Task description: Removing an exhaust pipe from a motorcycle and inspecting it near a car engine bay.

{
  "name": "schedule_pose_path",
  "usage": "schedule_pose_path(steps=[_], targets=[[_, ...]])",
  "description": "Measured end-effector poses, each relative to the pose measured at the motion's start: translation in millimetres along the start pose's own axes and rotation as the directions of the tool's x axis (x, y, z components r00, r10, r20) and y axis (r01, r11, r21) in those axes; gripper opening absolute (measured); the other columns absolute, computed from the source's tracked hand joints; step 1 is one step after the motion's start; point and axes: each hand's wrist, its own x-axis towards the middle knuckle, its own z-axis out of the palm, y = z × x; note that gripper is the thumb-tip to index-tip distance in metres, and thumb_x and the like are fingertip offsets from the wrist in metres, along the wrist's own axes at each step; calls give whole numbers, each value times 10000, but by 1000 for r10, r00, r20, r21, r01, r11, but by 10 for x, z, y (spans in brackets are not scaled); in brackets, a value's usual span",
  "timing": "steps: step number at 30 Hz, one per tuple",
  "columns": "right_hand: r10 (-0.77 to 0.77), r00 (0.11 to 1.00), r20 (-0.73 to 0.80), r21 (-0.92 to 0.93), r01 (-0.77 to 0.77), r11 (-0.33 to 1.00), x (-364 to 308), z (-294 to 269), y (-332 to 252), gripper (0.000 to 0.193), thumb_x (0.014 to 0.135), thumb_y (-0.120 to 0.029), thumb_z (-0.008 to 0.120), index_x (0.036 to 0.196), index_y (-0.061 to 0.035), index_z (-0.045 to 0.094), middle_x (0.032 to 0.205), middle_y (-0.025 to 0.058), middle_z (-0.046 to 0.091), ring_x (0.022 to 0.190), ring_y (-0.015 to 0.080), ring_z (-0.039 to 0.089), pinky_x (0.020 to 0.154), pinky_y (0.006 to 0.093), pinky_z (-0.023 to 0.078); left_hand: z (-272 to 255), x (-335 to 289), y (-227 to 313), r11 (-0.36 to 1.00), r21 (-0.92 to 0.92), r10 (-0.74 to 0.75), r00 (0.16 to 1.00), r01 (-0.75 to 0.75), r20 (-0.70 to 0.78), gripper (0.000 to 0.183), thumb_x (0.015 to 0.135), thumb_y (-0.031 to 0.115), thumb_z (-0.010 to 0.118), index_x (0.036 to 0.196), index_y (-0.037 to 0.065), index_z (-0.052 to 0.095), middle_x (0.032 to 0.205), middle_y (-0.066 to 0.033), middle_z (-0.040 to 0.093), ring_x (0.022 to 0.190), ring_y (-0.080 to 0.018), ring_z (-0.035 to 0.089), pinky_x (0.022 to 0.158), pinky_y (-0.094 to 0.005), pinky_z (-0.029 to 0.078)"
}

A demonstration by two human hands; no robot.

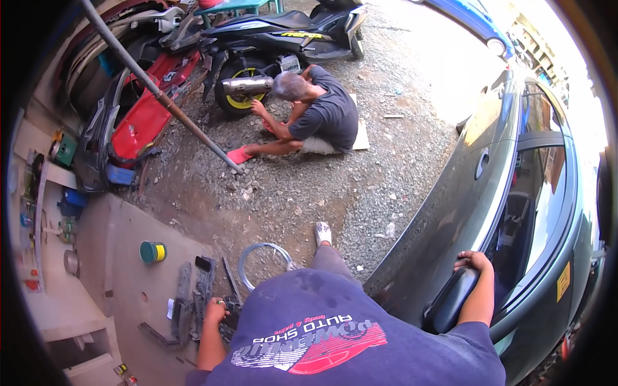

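My right arm reaches over the black side mirror [456, 293] of a dark green car [444, 212]. My right hand [474, 260] lies by the window sill just above the mirror, fingers stretched out and holding nothing. On the other side, my left hand [217, 309] hangs low with its fingers curled in. Whether anything is inside that hand is too small to make out. Dark plastic car parts [205, 276] lie on the concrete beside and beneath it. Below me, my dark shirt hides part of the ground.
Another person [325, 112] sits low on the gravel by a motorcycle's [283, 38] rear wheel. A metal pole [154, 90] slants down at left, near red body panels [154, 106]. A green can [153, 252] and a wire coil [243, 257] lie ahead; shelves [48, 219] line the left.
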Motion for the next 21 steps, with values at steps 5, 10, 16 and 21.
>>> schedule_pose_path(steps=[5,10,16,21], targets=[[-2,1000,10,16,2,1000,-3,-1,1,436,1045,-206,513,1335,120,524,1087,384,699,975,499,727,914,501,603,11,61,-39,1000,21,23,1000,-22,-20,246,1006,85,552,1236,23,612,916,-108,702,646,-194,723,482,-326,502],[-10,1000,18,-15,11,1000,-3,29,-18,434,1059,-215,495,1342,114,520,1122,387,690,1002,494,722,931,500,592,93,-12,-27,1000,-10,19,1000,-19,-22,294,996,80,572,1280,19,614,937,-120,708,647,-195,724,487,-331,516],[4,1000,14,-14,-4,1000,27,6,-1,442,1071,-208,476,1354,130,510,1125,379,694,1011,492,722,960,480,584,160,-71,0,1000,16,20,1000,-20,-15,315,996,92,587,1302,20,614,972,-121,719,668,-201,737,508,-331,535],[9,1000,22,6,-9,1000,34,-1,-10,453,1070,-188,475,1374,148,497,1130,381,692,1048,494,716,979,471,580,149,1,-103,1000,21,4,1000,-4,-2,286,1004,109,590,1275,21,619,973,-115,725,686,-203,748,527,-341,548]])
